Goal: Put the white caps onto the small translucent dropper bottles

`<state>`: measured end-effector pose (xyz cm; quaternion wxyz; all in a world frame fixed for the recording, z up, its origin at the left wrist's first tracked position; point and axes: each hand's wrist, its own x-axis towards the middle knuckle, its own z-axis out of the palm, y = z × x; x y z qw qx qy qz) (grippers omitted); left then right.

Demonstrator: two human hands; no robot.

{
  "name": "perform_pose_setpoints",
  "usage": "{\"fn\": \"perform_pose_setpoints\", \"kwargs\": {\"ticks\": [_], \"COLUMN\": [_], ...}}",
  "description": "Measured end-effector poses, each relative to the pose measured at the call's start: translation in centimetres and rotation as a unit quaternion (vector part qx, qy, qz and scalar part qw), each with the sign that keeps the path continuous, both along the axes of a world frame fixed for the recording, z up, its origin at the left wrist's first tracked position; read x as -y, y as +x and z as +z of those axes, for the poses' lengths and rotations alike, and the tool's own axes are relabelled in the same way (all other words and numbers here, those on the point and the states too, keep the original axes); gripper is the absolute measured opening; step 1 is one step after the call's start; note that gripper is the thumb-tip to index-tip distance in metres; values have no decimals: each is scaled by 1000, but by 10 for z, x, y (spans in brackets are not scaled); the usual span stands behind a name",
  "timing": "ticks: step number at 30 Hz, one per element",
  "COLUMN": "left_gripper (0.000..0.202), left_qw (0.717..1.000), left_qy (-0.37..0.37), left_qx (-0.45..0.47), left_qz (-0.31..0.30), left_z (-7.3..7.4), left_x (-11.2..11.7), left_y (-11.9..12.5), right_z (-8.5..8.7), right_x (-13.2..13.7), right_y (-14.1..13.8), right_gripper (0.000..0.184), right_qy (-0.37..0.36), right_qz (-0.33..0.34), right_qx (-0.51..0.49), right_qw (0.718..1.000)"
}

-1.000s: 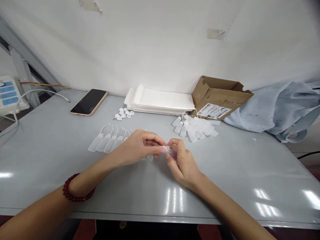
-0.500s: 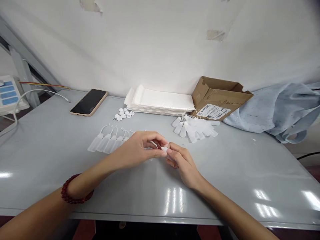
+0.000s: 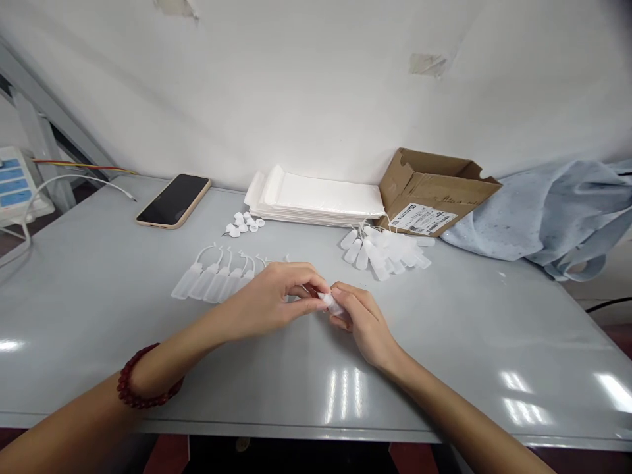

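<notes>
My left hand [image 3: 274, 299] and my right hand [image 3: 360, 322] meet at the middle of the grey table [image 3: 148, 355]. Both pinch one small translucent plastic bottle [image 3: 332, 304] between their fingertips, just above the tabletop. The left fingers hold its cap end, the right fingers wrap its body. A row of similar bottles with looped caps [image 3: 212, 280] lies side by side just behind my left hand. A loose heap of more bottles [image 3: 385, 253] lies beyond my right hand. A red bead bracelet [image 3: 143, 388] is on my left wrist.
Small white caps [image 3: 244, 224] lie near a stack of white padded envelopes [image 3: 316, 201] by the wall. An open cardboard box [image 3: 434, 191] stands at the back right beside a blue cloth [image 3: 548, 217]. A phone [image 3: 172, 201] lies back left, with a cable and power strip [image 3: 20, 187] at the far left.
Both hands sank slightly toward the table and closed tighter around the small bottle. My right fingers curled over it; the left pinch stayed on its end.
</notes>
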<state>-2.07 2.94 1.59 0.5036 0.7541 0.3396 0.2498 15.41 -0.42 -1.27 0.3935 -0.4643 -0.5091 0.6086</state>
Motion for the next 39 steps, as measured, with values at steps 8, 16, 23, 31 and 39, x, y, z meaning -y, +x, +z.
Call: {"fn": "perform_pose_setpoints", "kwargs": {"ticks": [8,16,23,31,39], "left_gripper": [24,15,13,28,14], "left_qw": [994,998,994,993,987], "left_qy": [-71,-23,101,7,141], "left_qx": [-84,-48,-31,-117,-68], "left_qz": [29,-30,-38,16,-25], "left_z": [-1,-1,-5,-4,-8], "left_x": [-2,0,1,1,5], "left_y": [3,3,3,7,7], "right_z": [-6,-5,-2,-5,-1], "right_x": [4,6,-1,3,2], "right_y": [3,3,2,7,6], "right_gripper": [33,35,38,38,36], "right_qy": [87,52,-34,121,21], "right_qz": [6,-19,5,14,1], "right_qx": [77,109,20,185,126], "right_qw": [993,992,999,975,992]}}
